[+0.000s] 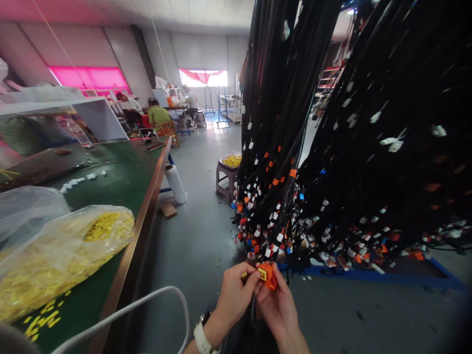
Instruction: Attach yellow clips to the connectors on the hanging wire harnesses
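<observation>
Low in the picture my two hands meet around a small orange connector (266, 273) at the end of a black cable. My right hand (277, 306) grips the connector from below and behind, fingers curled round it. My left hand (233, 294), with a white watch on the wrist, pinches a small yellow piece against the connector's left side. The connector belongs to a thick hanging bundle of black wire harnesses (273, 147) with many orange, white and black plugs at their lower ends, right above my hands.
To my left, a long green workbench (121, 187) carries a clear bag of yellow parts (62, 250). A white cable (140, 305) loops off its edge. A stool holding a tray of yellow parts (229, 169) stands on the grey floor. People sit far back.
</observation>
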Motion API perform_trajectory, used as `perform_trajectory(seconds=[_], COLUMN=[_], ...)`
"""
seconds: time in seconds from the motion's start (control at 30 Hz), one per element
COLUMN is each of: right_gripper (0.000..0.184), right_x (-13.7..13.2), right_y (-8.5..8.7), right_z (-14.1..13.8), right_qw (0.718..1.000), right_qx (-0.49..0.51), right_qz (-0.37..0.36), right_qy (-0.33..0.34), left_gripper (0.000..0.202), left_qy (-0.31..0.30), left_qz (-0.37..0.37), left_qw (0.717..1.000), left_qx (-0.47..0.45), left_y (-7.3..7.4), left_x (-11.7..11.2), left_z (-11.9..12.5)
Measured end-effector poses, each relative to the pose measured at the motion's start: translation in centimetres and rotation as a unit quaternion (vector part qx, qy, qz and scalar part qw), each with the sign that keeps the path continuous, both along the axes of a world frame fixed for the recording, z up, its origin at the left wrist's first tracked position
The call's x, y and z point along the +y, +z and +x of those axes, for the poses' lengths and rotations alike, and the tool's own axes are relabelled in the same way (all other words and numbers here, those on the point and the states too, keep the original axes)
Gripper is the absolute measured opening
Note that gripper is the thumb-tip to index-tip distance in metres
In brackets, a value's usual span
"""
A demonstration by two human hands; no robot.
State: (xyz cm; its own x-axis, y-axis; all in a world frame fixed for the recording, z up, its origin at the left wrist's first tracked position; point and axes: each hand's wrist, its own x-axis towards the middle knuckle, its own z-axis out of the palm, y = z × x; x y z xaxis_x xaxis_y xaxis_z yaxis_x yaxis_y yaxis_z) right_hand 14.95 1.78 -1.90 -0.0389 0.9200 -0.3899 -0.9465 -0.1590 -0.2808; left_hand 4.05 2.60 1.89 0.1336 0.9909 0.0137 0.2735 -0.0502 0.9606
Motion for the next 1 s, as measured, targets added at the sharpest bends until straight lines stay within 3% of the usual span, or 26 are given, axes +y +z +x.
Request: perform_trajectory(seconds=[0.27, 0.5, 0.7, 1.0], right_gripper=[0.012, 0.014, 0.018, 0.02], right_x=[0.0, -0.1, -0.1, -0.2], right_y=[-0.1, -0.1, -0.3, 0.7], right_z=[0.0, 0.0, -0.1, -0.2], right_qw=[1.0, 1.0, 0.999, 0.997], right_qx=[0.001, -0.004, -0.034, -0.07], right_qz=[0.002, 0.005, 0.018, 0.013], right_qy=[-0.003, 0.005, -0.009, -0.042], left_gripper=[0.021, 0.017, 0.021, 0.021], left_qy=[0.004, -0.001, 0.005, 0.031], left_qz=[-0.01, 0.032, 0.013, 0.017], left_qw=[1.0, 0.999, 1.0, 0.999], left_qx=[-0.029, -0.006, 0.012, 0.038], left_y=[-0.6, -0.4, -0.5, -1.1], left_x=[0.0, 0.0, 0.0, -0.3], left_z=[0.1, 0.0, 0.2, 0.9])
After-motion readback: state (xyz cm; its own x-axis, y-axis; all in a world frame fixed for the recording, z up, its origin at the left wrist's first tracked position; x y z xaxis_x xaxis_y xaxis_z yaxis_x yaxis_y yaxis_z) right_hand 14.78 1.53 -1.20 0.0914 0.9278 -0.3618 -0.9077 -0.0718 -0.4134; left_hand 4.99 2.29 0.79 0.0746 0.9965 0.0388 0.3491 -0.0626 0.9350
